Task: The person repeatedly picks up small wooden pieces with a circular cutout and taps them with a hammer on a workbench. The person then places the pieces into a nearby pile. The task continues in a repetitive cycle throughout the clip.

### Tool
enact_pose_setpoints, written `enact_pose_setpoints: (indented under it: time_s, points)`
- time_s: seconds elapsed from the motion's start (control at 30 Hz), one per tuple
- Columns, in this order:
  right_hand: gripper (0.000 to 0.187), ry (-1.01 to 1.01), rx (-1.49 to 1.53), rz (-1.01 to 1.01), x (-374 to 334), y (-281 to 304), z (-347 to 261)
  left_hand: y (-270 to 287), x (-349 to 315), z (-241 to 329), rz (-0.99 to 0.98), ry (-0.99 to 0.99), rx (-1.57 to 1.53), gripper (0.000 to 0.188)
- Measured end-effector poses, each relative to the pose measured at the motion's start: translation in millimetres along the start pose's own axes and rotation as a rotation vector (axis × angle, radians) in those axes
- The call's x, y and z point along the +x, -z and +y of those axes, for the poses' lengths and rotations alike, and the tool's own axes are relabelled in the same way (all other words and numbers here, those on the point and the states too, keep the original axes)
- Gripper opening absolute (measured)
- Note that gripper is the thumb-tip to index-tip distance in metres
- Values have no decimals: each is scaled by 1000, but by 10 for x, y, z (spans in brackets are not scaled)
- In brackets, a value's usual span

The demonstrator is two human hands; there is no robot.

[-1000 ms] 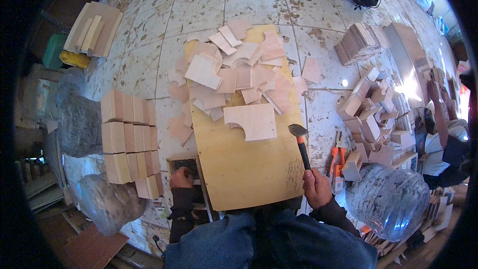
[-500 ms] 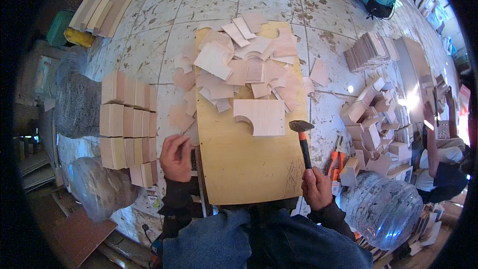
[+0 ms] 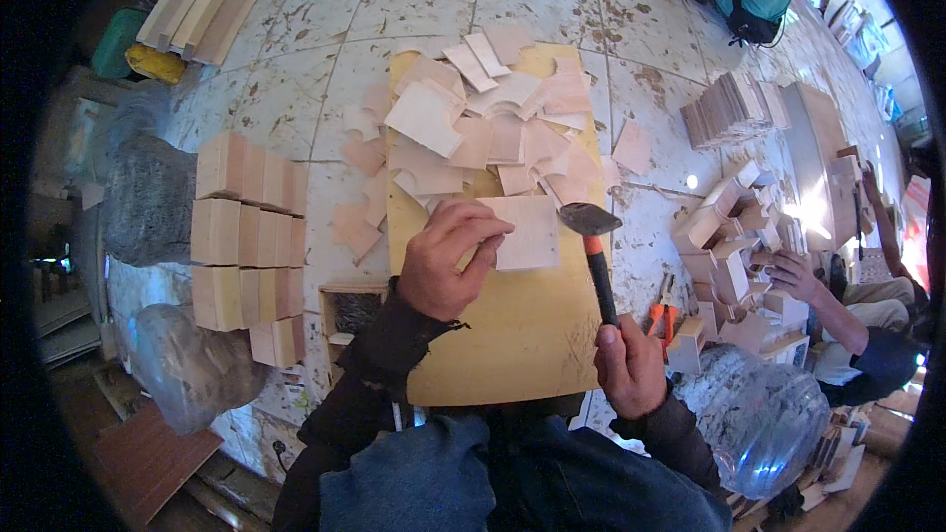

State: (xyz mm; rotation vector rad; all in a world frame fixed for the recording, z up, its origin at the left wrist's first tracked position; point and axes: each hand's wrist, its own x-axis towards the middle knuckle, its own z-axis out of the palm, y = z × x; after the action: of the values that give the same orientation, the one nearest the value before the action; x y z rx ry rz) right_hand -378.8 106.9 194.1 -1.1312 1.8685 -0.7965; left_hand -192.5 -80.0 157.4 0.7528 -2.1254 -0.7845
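Observation:
A pale wooden piece [image 3: 530, 234] lies on the yellow board [image 3: 507, 340] before me. My left hand [image 3: 445, 264] is over its left side, covering the curved cut-out, with thumb and fingertips pinched together. Anything between those fingertips is too small or hidden to make out. My right hand [image 3: 631, 374] is closed round the black and orange handle of a hammer [image 3: 599, 276], whose metal head is up beside the piece's right edge. Behind the piece, several loose cut wooden pieces [image 3: 473, 143] lie heaped over the board's far half.
Rows of wooden blocks [image 3: 251, 236] stand at left, near plastic-wrapped bundles [image 3: 148, 202]. To the right are orange-handled pliers [image 3: 665, 313], a pile of assembled wooden parts [image 3: 724, 227] and a stack of thin panels [image 3: 734, 110]. A co-worker's hand [image 3: 793, 274] reaches into that pile.
My left hand has moved from beside the board onto the wooden piece, its fingers now pinched. The hammer head has shifted slightly left and up. A co-worker's hand has come to the pile at right.

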Motion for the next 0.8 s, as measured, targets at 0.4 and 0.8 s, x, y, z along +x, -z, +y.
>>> enact_pose_setpoints:
  time_s: [0.4, 0.8]
  points:
    - [29, 42, -106, -225, 115, 93, -404, -3, -59, -40, 11, 258, -177, 47]
    - [37, 363, 264, -109, -126, 393, -542, 137, -11, -124, -231, 51, -101, 85]
